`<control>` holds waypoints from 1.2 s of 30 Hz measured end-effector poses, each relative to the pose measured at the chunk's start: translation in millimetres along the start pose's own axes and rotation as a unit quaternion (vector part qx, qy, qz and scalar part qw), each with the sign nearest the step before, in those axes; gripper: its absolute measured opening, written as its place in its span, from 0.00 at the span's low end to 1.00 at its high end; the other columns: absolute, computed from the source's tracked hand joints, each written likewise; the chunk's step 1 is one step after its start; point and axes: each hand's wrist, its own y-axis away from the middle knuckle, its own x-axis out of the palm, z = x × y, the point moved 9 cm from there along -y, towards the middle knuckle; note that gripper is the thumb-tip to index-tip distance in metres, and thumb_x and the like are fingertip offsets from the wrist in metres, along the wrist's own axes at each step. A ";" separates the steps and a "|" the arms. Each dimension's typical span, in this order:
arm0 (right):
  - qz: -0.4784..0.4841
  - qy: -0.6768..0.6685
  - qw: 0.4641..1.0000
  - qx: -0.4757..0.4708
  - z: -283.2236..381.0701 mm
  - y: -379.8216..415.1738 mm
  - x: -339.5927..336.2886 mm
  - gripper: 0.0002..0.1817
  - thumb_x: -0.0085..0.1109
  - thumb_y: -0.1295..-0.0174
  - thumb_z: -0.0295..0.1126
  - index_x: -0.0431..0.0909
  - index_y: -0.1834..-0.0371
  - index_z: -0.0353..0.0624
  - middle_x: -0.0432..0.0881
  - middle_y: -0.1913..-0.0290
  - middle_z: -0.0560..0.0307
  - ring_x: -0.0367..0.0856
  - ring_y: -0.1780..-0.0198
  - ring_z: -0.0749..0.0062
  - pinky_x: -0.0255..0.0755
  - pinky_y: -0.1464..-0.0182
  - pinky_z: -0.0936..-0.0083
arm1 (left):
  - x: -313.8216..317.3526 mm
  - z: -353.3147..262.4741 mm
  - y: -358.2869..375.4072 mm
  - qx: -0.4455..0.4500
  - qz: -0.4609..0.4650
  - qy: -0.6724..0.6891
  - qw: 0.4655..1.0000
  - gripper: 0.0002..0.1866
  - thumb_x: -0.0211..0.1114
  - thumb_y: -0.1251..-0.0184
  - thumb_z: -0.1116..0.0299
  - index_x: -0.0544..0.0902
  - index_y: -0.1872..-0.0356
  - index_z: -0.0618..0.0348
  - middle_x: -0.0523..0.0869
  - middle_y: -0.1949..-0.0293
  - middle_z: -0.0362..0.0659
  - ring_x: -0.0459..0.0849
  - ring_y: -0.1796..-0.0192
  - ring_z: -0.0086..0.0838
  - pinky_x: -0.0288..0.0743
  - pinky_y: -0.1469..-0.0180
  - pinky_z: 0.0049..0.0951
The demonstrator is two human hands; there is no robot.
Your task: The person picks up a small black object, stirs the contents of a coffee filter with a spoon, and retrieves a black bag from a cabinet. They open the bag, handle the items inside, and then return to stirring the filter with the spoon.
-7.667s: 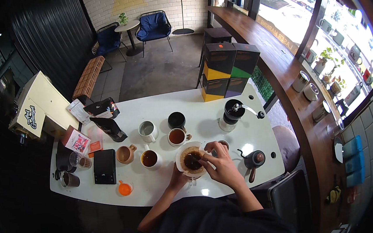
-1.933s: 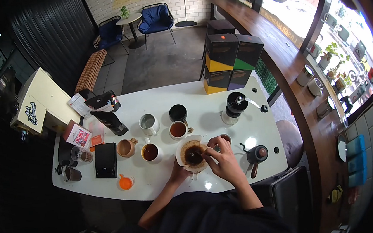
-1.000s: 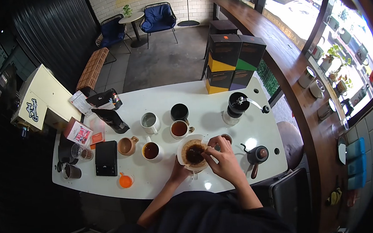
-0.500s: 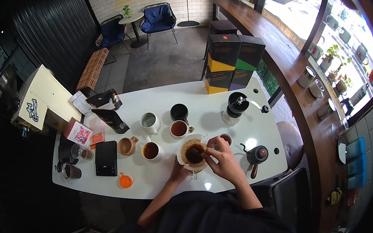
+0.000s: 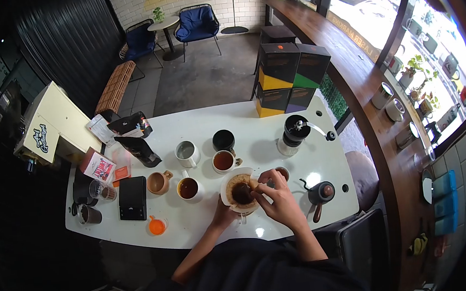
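A white dripper (image 5: 232, 201) with a paper filter (image 5: 238, 178) and dark wet coffee (image 5: 242, 193) inside stands near the front edge of the white table (image 5: 195, 228). My left hand (image 5: 224, 213) is wrapped round the dripper's left side. Over its right rim, my right hand (image 5: 272, 197) pinches the edge of the filter between thumb and fingers. A cup (image 5: 283, 173) is partly hidden behind my right hand. Mugs of brown liquid stand up and left of the dripper, one white (image 5: 190, 188) and one cream (image 5: 224, 161).
Right of my hands are a kettle (image 5: 321, 193) and a hand grinder (image 5: 296, 132). Stacked boxes (image 5: 293, 78) stand at the back. To the left are a black scale (image 5: 132, 199), a brown cup (image 5: 158, 182), an orange scoop (image 5: 156, 225) and coffee bags (image 5: 137, 150).
The filter's right edge, at my right fingertips, has shifted slightly inward over the coffee. My left hand has stayed on the dripper.
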 end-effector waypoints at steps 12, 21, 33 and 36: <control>-0.033 0.045 0.998 -0.015 2.8 0.2 -4.3 0.08 0.73 0.38 0.31 0.86 0.60 0.40 0.75 0.50 0.50 0.75 0.45 0.52 0.71 0.39 0.56 | 1.2 4.4 0.1 -0.033 -0.012 0.086 0.996 0.41 0.84 0.49 0.76 0.76 0.31 0.62 0.85 0.37 0.45 0.85 0.36 0.30 0.79 0.31 0.35; -0.013 0.019 1.000 -0.007 4.7 -0.1 -3.0 0.07 0.72 0.36 0.30 0.86 0.60 0.40 0.75 0.50 0.51 0.75 0.44 0.52 0.71 0.39 0.56 | -1.0 2.2 0.2 0.003 -0.005 0.011 1.000 0.43 0.86 0.52 0.75 0.76 0.31 0.60 0.85 0.37 0.44 0.85 0.36 0.30 0.78 0.30 0.36; -0.028 0.025 0.999 0.007 -1.7 1.5 -3.2 0.08 0.72 0.36 0.30 0.85 0.60 0.39 0.75 0.49 0.50 0.74 0.43 0.52 0.70 0.38 0.56 | -0.5 6.2 0.1 -0.014 -0.001 0.041 0.999 0.44 0.87 0.54 0.75 0.76 0.31 0.60 0.85 0.36 0.45 0.85 0.36 0.31 0.78 0.30 0.36; -0.009 0.013 1.000 -0.011 1.2 1.2 -0.3 0.08 0.72 0.36 0.32 0.88 0.57 0.41 0.76 0.48 0.50 0.75 0.44 0.52 0.70 0.41 0.57 | -0.6 0.3 1.1 0.002 -0.002 0.003 1.000 0.44 0.87 0.54 0.75 0.76 0.31 0.61 0.85 0.36 0.45 0.85 0.36 0.31 0.78 0.30 0.36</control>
